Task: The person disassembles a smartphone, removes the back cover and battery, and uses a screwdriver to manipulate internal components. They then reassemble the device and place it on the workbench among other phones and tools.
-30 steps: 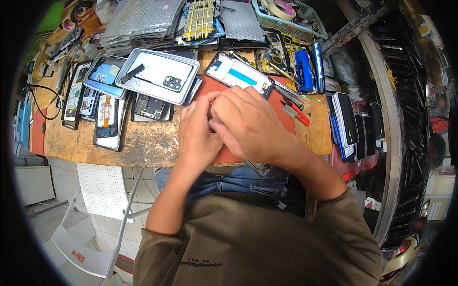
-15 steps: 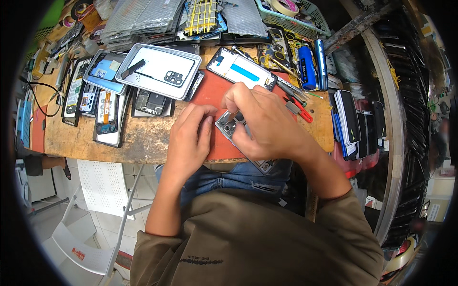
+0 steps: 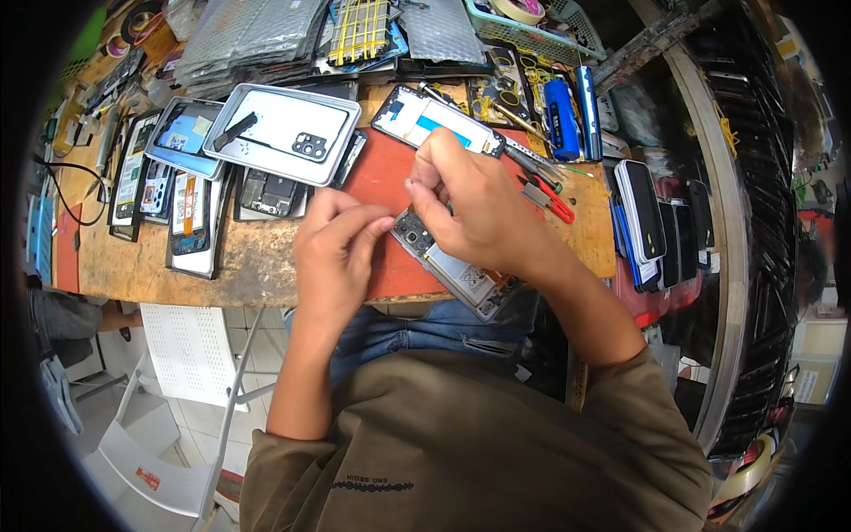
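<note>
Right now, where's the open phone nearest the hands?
Head view, right of centre: the open phone slants partly under the right hand, its camera end beside the left hand, over the red mat.

The opened phone (image 3: pixel 458 275) looks partly glossy, the workbench (image 3: pixel 257 268) scuffed, worn wood.

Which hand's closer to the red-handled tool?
Right. The right hand is left of the red-handled tool; the left hand is much farther left, beside the opened phone.

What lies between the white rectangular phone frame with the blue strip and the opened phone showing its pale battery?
Between the frame and the opened phone, the head view shows the right hand above the flat red mat.
</note>
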A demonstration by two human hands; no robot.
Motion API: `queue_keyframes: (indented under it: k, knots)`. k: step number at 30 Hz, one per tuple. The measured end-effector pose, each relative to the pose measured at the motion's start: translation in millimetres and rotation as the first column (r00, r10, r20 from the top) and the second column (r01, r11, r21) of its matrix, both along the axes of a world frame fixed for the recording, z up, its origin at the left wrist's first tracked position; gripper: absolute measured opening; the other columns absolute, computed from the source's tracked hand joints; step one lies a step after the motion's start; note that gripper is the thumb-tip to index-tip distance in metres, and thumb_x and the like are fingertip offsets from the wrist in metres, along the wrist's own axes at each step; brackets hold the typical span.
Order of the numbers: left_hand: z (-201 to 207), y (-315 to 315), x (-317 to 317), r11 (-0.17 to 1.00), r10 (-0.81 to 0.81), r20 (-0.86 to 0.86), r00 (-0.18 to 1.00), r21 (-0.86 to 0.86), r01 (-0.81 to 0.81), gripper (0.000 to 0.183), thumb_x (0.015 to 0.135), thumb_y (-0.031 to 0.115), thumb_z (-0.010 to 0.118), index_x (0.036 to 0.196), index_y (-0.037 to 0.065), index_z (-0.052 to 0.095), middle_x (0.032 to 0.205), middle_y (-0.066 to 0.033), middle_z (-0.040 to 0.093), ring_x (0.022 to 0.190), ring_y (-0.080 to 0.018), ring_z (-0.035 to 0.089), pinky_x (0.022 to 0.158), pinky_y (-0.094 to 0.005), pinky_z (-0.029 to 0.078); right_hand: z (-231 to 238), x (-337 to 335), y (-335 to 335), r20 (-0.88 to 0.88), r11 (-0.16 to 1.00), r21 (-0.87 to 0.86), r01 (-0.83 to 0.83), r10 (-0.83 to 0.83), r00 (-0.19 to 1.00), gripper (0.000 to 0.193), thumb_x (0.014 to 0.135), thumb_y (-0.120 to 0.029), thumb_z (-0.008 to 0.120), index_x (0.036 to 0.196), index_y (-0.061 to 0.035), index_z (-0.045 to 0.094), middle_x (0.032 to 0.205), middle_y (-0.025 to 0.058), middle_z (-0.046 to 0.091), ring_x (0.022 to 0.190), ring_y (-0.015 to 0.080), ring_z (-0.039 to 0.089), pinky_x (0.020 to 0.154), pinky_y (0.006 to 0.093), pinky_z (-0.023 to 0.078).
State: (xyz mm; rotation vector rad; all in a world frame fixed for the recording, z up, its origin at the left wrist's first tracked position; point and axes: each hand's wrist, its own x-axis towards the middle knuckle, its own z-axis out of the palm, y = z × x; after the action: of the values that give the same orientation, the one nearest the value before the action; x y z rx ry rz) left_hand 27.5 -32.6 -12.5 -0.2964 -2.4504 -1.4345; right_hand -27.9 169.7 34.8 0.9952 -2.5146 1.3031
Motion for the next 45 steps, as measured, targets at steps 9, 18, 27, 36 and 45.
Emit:
queue_keyframes:
  k: [9, 18, 27, 36, 45]
  knots:
    - [23.7, -59.9, -43.0, 0.865, 0.322, -0.269, 0.908, -0.306, -0.397, 0.025, 0.100, -0.003, 0.070, 0.124, 0.003, 0.078, 0.107, -0.0138, 0.072, 0.102, -0.0323, 0.068, 0.095, -0.0436, 0.052, -3.7, -2.1, -2.5, -0.046, 0.996, 0.073, -0.041, 0.045, 0.998, 0.021, 0.096, 0.004, 0.070, 0.104, -0.0014, 0.050, 0.086, 0.0177, 0.065, 0.079, 0.0412, 0.068, 0.068, 0.0478, 0.052]
    - [13.8, -97.9, -61.1, 0.775, 0.440, -0.265, 0.858, -0.370, -0.512, 0.027, 0.105, 0.001, 0.067, 0.129, 0.006, 0.079, 0.115, -0.0141, 0.080, 0.110, -0.0317, 0.072, 0.101, -0.0417, 0.054, -2.7, 4.4, -7.8, -0.161, 0.972, 0.225, 0.071, -0.035, 0.986, 0.026, 0.097, -0.005, 0.078, 0.101, -0.0037, 0.052, 0.084, 0.0136, 0.068, 0.075, 0.0375, 0.071, 0.065, 0.0451, 0.053]
    - [9.8, -17.3, 3.8, 0.989, 0.130, -0.008, 0.991, 0.073, -0.129, 0.025, 0.110, -0.003, 0.058, 0.130, -0.002, 0.072, 0.110, -0.0112, 0.080, 0.098, -0.0157, 0.074, 0.090, -0.0323, 0.058, 2.9, 2.5, -5.7, -0.210, 0.976, 0.217, 0.026, 0.021, 0.978, 0.025, 0.096, -0.006, 0.078, 0.103, -0.0036, 0.054, 0.084, 0.0142, 0.069, 0.078, 0.0393, 0.071, 0.065, 0.0464, 0.053]
    - [-3.7, 8.9, 1.7, 0.989, -0.135, 0.103, 0.985, 0.078, 0.127, 0.056, 0.097, -0.015, 0.051, 0.149, 0.003, 0.059, 0.118, -0.0199, 0.079, 0.114, -0.0405, 0.073, 0.103, -0.0478, 0.054, 0.9, -5.5, -1.8, -0.088, 0.992, 0.122, -0.034, 0.045, 0.995, 0.021, 0.095, 0.001, 0.071, 0.104, -0.0017, 0.053, 0.086, 0.0161, 0.066, 0.081, 0.0420, 0.069, 0.070, 0.0474, 0.053]
    - [-9.6, 4.1, 3.9, 0.980, -0.156, 0.128, 0.979, 0.146, 0.137, 0.054, 0.097, -0.011, 0.057, 0.149, 0.003, 0.059, 0.119, -0.0201, 0.078, 0.119, -0.0389, 0.072, 0.102, -0.0469, 0.055, 7.2, -1.7, -5.9, -0.105, 0.964, 0.263, -0.022, 0.051, 0.993, 0.023, 0.092, -0.001, 0.074, 0.103, -0.0028, 0.053, 0.090, 0.0163, 0.065, 0.085, 0.0408, 0.068, 0.073, 0.0475, 0.052]
